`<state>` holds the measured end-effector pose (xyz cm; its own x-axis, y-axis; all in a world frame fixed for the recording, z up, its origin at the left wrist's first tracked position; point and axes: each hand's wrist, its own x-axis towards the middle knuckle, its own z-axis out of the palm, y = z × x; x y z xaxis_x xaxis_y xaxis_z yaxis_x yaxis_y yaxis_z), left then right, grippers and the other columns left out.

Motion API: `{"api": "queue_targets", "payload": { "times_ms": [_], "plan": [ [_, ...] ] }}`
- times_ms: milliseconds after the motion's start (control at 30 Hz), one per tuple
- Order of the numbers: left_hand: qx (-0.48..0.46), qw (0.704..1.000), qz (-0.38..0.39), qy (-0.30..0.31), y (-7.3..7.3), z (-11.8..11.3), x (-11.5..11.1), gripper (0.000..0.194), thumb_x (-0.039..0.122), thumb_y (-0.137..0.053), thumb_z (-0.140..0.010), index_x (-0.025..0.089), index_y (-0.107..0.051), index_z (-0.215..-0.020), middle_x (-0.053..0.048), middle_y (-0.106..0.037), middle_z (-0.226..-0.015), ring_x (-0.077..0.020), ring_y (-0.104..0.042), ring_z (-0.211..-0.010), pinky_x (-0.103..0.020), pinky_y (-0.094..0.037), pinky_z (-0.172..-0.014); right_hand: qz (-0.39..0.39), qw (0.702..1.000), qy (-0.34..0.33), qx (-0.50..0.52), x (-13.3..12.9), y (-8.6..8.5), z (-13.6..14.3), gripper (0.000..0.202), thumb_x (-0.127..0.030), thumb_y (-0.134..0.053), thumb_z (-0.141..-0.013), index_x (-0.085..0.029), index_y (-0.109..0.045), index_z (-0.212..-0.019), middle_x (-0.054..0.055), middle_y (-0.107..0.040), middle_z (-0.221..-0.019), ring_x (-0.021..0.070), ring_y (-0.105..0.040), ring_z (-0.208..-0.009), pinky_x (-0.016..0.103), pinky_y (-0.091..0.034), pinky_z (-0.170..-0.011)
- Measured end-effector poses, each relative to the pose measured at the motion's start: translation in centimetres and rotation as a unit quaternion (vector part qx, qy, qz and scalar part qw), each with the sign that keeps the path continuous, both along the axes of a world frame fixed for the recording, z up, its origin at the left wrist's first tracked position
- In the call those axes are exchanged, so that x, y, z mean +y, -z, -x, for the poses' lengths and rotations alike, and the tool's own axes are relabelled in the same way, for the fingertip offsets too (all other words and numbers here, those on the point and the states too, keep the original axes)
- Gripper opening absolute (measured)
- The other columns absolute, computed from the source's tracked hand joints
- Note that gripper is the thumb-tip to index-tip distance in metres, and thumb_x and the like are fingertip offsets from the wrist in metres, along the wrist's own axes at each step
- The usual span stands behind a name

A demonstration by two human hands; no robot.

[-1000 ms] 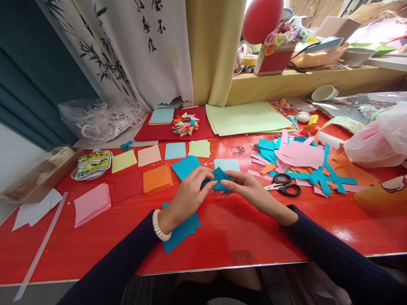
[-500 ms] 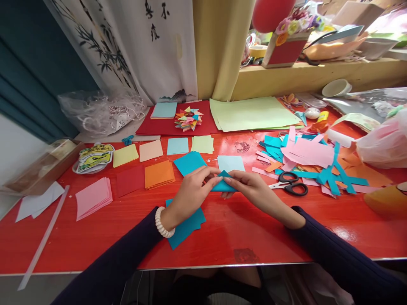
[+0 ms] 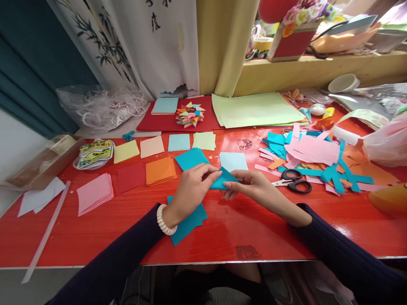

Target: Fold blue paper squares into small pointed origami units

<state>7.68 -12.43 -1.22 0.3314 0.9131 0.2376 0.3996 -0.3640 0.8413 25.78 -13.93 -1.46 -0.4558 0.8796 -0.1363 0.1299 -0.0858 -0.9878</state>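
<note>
blue folded paper [image 3: 227, 176] sits over the red table [image 3: 127, 228], pinched by your nearly closed left hand [image 3: 193, 186] and right hand [image 3: 251, 183], whose thumbs have just drawn apart, suggesting a crease being smoothed.

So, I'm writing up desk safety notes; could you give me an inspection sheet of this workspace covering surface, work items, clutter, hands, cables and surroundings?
Surface: red table, glossy, with a dark mark near the front edge.
Work items: folded blue paper in hand; blue squares and orange squares lie nearby.
Clutter: paper scraps at right, scissors next to them.
Hands: left hand and right hand both hold the folded blue paper.
Cables: what looks like a thin pale cord below the table.
Surroundings: yellow curtain and a crowded windowsill behind.
</note>
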Motion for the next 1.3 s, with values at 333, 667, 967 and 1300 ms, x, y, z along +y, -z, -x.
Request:
{"api": "queue_targets", "payload": {
  "times_ms": [333, 667, 967, 1300],
  "plan": [
    [-0.028, 0.999, 0.041, 0.004, 0.2, -0.1, 0.1, 0.019, 0.033, -0.051, -0.087, 0.020, -0.063, -0.080, 0.001, -0.059, -0.074, -0.0104, -0.053, -0.068, -0.022, -0.040, -0.060, 0.013, 1.000, 0.010, 0.007, 0.2, 0.1, 0.1, 0.025, -0.039, -0.056, -0.082, -0.014, -0.058, -0.084, 0.004, -0.066, -0.070, 0.0156, -0.066, -0.067, 0.029, -0.053, -0.066],
    [-0.023, 0.999, 0.048, 0.010, 0.3, -0.1, 0.1, 0.020, 0.035, -0.049, -0.087, 0.021, -0.063, -0.084, 0.000, -0.062, -0.080, -0.0126, -0.056, -0.075, -0.023, -0.043, -0.065, 0.008, 1.000, 0.013, -0.016, 0.1, 0.0, 0.0, 0.026, -0.041, -0.056, -0.081, -0.015, -0.056, -0.080, 0.003, -0.065, -0.068, 0.0148, -0.065, -0.065, 0.029, -0.051, -0.066],
    [0.071, 0.997, -0.006, 0.022, 0.8, -0.2, -0.2, 0.025, 0.035, -0.040, -0.092, 0.020, -0.060, -0.087, 0.000, -0.062, -0.082, -0.0111, -0.056, -0.073, -0.023, -0.044, -0.065, -0.018, 0.995, 0.021, -0.094, -0.1, 0.2, -0.2, 0.030, -0.044, -0.047, -0.085, -0.017, -0.054, -0.078, 0.002, -0.062, -0.065, 0.0149, -0.061, -0.063, 0.029, -0.046, -0.063],
    [0.302, 0.908, -0.221, 0.187, 0.7, 0.5, -1.0, 0.019, 0.020, -0.039, -0.091, 0.011, -0.055, -0.098, -0.009, -0.058, -0.094, -0.0212, -0.052, -0.090, -0.038, -0.042, -0.081, -0.180, 0.913, 0.018, -0.364, -0.7, 1.5, 0.0, 0.025, -0.031, -0.043, -0.086, -0.019, -0.046, -0.064, 0.000, -0.051, -0.058, 0.0125, -0.043, -0.053, 0.026, -0.026, -0.050]
  ]
}}
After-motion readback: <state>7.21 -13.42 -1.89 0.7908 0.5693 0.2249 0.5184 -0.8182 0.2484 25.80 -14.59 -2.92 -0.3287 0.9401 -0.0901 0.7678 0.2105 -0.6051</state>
